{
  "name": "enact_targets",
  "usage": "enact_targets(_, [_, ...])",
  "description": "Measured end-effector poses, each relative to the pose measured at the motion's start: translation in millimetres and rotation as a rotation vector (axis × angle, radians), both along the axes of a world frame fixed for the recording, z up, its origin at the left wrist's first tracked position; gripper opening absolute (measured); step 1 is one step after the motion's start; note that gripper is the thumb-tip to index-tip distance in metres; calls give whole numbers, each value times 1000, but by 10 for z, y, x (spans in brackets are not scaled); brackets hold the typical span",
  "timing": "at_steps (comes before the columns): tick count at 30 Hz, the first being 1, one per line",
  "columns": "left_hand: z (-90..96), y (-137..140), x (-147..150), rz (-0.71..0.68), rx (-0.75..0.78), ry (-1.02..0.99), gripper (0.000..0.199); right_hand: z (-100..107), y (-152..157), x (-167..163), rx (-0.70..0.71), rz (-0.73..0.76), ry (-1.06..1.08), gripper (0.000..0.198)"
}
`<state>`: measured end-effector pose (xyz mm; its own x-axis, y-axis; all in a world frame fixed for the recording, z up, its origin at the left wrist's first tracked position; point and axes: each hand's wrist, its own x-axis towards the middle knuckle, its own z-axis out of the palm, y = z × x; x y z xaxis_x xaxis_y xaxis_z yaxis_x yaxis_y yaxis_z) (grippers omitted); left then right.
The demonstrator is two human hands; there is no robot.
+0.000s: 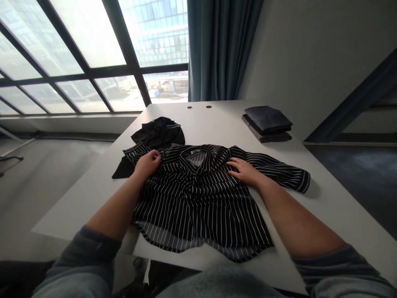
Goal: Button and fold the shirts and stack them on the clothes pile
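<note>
Black woven cloth with narrow white stripes forms the long-sleeved collared shirt (214,211), which lies across the middle of the white flat-topped table (214,124) in front of you. Its collar points away from you; its curved hem is on your side, near the table edge, with the paler inner face exposed. The cloth is creased across the chest. The sleeve on your right extends outward, cuff flat on the table.

Your left hand (148,164) is at the shirt's left shoulder area, fingers curled and tips drawn together against the cloth; you cannot tell whether a fold is pinched between them. Your right hand (245,170) rests on the opposite shoulder area, palm down, fingers extended and slightly spread, gripping nothing.

Beyond your left hand, a crumpled black fabric garment (159,132) lies just beside the shirt. At the far right, a stack of folded dark grey and black garments (266,122) sits apart from it. A blue fabric curtain (220,49) hangs behind the table, beside a black-framed glass window (102,37).
</note>
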<state>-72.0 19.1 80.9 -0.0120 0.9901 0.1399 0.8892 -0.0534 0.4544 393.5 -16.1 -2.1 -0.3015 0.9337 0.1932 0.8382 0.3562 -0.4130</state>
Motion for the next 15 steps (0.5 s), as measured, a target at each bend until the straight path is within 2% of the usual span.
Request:
enact_targets(2, [54,305,-247,103,-33,177,26,-98,-33,111,0,10,-13,46])
enact_targets(5, [89,748,-372,133,-86,332,36,-144,-52,126,47,17,-7,45])
enact_targets(8, [101,1133,-183,130,-159,368,48,-115,-46,69,85,-5,-16,42])
enact_targets(12, [76,1560,240,48,-392,438,70,-62,-58,39,84,-11,-1,39])
enact_targets(13, [59,1645,326,10,-455,454,66,-50,-66,41,81,-8,6,39])
enact_targets(15, [18,1786,446,-61,-557,472,44,-26,-81,49,72,-3,19,38])
